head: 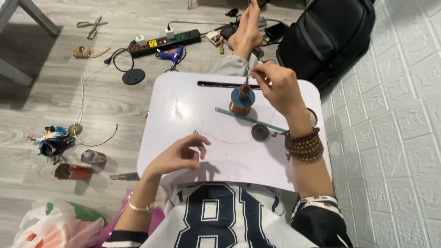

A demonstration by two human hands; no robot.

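A small copper-wound coil with a blue disc on top point(241, 99) stands upright on a white lap tray point(183, 96). My right hand point(275, 87) hovers beside its top, fingertips pinched on a thin tool or wire over the coil's spindle. My left hand point(180, 154) rests near the tray's front edge, fingers pinched on a thin wire that curves across the tray towards the coil. A teal strip point(250, 120) and a dark round disc point(260, 132) lie just in front of the coil.
On the wooden floor lie a black power strip point(163, 42), a blue glue gun point(173, 55), scissors point(93, 26), a black disc point(133, 76) and small figurines point(54, 140). A black backpack point(326, 36) leans against the white wall at the right. A plastic bag point(57, 227) sits at the lower left.
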